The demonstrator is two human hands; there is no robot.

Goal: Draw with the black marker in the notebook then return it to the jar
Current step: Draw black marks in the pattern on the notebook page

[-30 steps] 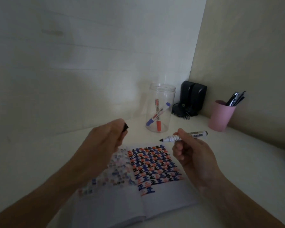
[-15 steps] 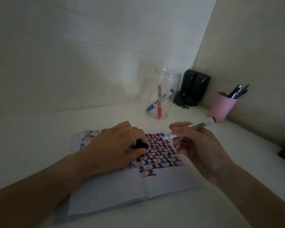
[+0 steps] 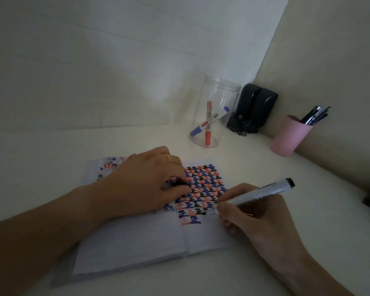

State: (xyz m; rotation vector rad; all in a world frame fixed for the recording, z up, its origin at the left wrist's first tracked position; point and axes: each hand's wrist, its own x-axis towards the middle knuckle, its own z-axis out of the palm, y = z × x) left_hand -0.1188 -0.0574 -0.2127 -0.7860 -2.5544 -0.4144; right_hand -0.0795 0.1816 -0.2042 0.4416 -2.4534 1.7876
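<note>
Nearest the viewer, an open white paper notebook (image 3: 137,242) lies flat on the pale desk (image 3: 286,263), its lower pages blank. The right hand (image 3: 259,216) closes its fingers in a writing grip around a white-barrelled marker with a black end (image 3: 259,194); the tip meets the right page at the edge of a grid of small red, blue and black characters (image 3: 201,189), beside its lower rows. The left hand (image 3: 141,184) presses on the left page, its fingers curled over a small black object (image 3: 179,184), probably the marker's cap, though too dark to confirm. A thin gold ring (image 3: 168,157) shows on one finger.

Step in hand, by judgement: drawing, with the tip just set down. The next move calls for short, controlled strokes that continue the grid, while the left hand pins the page; capping and return come later.

Farther back stands a clear plastic jar (image 3: 216,112), open-topped, holding a red marker (image 3: 208,124) and a blue marker (image 3: 209,121) crossed inside it. Behind it sit black speakers (image 3: 254,105), and to the right a pink cup of pens (image 3: 288,135).

The marker tip itself is blurred; a dark object at the right edge is cut off and unidentifiable.
</note>
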